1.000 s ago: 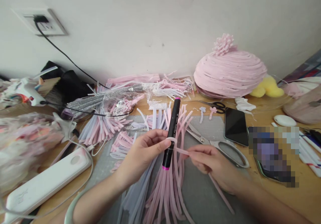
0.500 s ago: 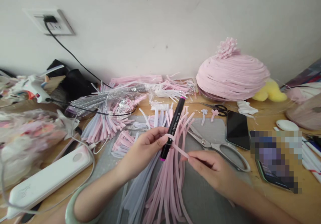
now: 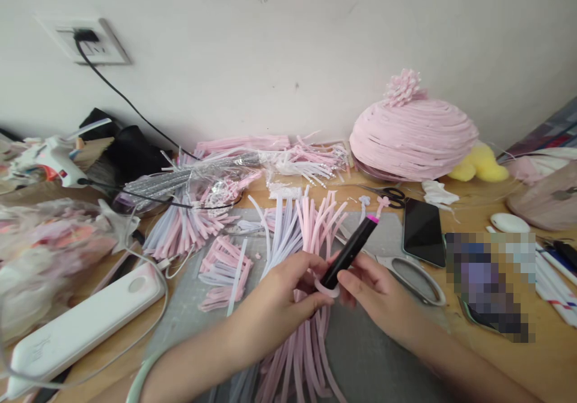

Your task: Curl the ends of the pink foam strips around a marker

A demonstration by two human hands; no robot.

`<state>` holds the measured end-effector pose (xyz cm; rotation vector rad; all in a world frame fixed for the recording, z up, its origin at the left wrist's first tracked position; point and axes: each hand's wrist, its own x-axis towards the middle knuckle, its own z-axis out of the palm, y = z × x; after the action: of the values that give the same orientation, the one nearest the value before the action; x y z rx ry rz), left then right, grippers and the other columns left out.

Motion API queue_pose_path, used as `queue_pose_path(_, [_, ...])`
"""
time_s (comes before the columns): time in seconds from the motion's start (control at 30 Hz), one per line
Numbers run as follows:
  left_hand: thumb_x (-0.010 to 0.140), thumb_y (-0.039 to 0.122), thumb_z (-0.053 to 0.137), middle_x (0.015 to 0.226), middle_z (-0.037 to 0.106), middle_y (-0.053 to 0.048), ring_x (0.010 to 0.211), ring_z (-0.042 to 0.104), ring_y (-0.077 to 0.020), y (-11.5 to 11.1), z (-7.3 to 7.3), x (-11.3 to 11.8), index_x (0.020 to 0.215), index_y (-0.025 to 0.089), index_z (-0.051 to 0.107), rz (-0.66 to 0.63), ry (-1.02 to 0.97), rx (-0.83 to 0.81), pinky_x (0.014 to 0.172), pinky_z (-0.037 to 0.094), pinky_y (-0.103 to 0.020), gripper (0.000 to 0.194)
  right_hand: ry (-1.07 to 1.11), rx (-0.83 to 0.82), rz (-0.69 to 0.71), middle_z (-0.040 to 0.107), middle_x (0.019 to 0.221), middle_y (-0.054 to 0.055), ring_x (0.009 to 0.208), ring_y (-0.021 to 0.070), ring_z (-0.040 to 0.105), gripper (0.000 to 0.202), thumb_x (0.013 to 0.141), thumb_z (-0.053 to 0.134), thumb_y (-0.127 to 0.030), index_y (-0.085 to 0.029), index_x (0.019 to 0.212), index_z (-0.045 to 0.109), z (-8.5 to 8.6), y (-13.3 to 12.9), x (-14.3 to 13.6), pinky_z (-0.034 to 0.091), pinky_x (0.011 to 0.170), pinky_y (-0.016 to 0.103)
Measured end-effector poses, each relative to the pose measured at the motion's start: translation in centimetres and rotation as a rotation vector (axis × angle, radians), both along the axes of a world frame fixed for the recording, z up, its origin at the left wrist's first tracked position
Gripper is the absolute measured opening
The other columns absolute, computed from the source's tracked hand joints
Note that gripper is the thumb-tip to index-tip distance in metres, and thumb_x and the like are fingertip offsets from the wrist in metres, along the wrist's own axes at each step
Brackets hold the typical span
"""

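A black marker (image 3: 353,248) with pink ends points up and to the right over a fan of pink and white strips (image 3: 295,225). A short pink strip is curled into a small loop (image 3: 325,289) around the marker's lower end. My left hand (image 3: 288,289) pinches that loop from the left. From the right, my right hand (image 3: 383,295) grips the marker's lower part, with the thumb on the barrel. Both hands meet above the grey mat (image 3: 360,349).
Large scissors (image 3: 417,276) lie just right of my hands, with a dark phone (image 3: 421,231) and small black scissors (image 3: 393,193) behind. A pink wound dome (image 3: 412,138) stands at the back right. A white power bank (image 3: 81,325) with cable and a glue gun (image 3: 54,156) sit left.
The marker has tipped from nearly upright to leaning right and has dropped lower. The strip's loose tail is now wound into a loop at its lower end. My right hand moved onto the marker.
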<state>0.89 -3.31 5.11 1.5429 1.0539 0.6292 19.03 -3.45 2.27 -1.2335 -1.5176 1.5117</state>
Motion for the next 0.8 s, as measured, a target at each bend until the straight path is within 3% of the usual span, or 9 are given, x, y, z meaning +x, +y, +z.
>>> queue_pose_path(0.1, [0.074,0.019,0.060,0.077,0.053,0.003,0.068,0.049,-0.0101,-0.1,-0.3,0.2,0.088,0.019,0.053,0.026,0.006,-0.072,0.060,0.040,-0.021,0.015,-0.062,0.118,0.032,0.059,0.080,0.003,0.067,0.0132,0.052,0.033,0.084,0.048,-0.044,-0.020,0.105,0.057,0.2,-0.1,-0.1,0.044,0.061,0.024])
queue_pose_path(0.2, [0.073,0.019,0.061,0.076,0.052,0.003,0.069,0.049,-0.0099,0.0,-0.5,0.3,0.085,0.018,0.051,0.069,-0.121,-0.143,0.061,0.040,-0.021,0.016,-0.080,0.150,0.072,0.059,0.092,0.005,0.079,0.0148,0.054,0.030,0.086,0.047,-0.041,-0.021,0.107,0.055,0.3,-0.2,-0.2,0.044,0.071,0.026])
queue_pose_path(0.33, [0.067,0.018,0.067,0.085,0.058,0.000,0.083,0.055,-0.0132,0.2,-0.7,0.7,0.091,0.018,0.051,0.194,-0.415,-0.268,0.074,0.044,-0.024,0.029,-0.114,0.093,0.100,0.058,0.086,0.004,0.073,0.0138,0.054,0.034,0.082,0.053,-0.042,-0.019,0.107,0.052,0.1,-0.5,-0.4,0.043,0.062,0.023])
queue_pose_path(0.47, [0.063,0.019,0.072,0.084,0.059,0.000,0.083,0.056,-0.0143,0.2,-1.4,1.0,0.090,0.018,0.054,0.276,-0.488,-0.293,0.076,0.043,-0.025,0.033,-0.213,0.160,0.081,0.057,0.076,0.000,0.064,0.0114,0.049,0.029,0.077,0.061,-0.037,-0.019,0.099,0.056,0.2,-0.4,-0.5,0.037,0.056,0.021])
queue_pose_path(0.6, [0.063,0.023,0.073,0.084,0.058,0.000,0.082,0.055,-0.0150,0.4,-1.7,0.5,0.091,0.018,0.057,0.206,-0.426,-0.265,0.075,0.043,-0.026,0.032,-0.243,0.182,0.145,0.058,0.075,0.000,0.061,0.0102,0.046,0.021,0.078,0.058,-0.033,-0.019,0.093,0.061,0.9,-0.1,-0.6,0.032,0.054,0.021])
queue_pose_path(0.7, [0.064,0.027,0.072,0.091,0.060,-0.003,0.089,0.054,-0.0175,0.8,-1.1,-0.3,0.096,0.018,0.060,0.101,-0.396,-0.273,0.080,0.042,-0.028,0.035,-0.124,0.066,0.176,0.056,0.073,-0.001,0.062,0.0098,0.046,0.020,0.082,0.051,-0.034,-0.017,0.088,0.060,1.3,0.0,-0.4,0.033,0.055,0.020])
queue_pose_path(0.8, [0.070,0.031,0.068,0.093,0.062,-0.004,0.092,0.054,-0.0185,1.2,-0.5,-1.0,0.102,0.018,0.060,0.009,-0.402,-0.310,0.084,0.040,-0.031,0.035,-0.037,-0.053,0.157,0.047,0.061,-0.003,0.056,0.0079,0.040,0.030,0.086,0.042,-0.037,-0.015,0.069,0.053,1.3,0.1,-0.1,0.030,0.053,0.020])
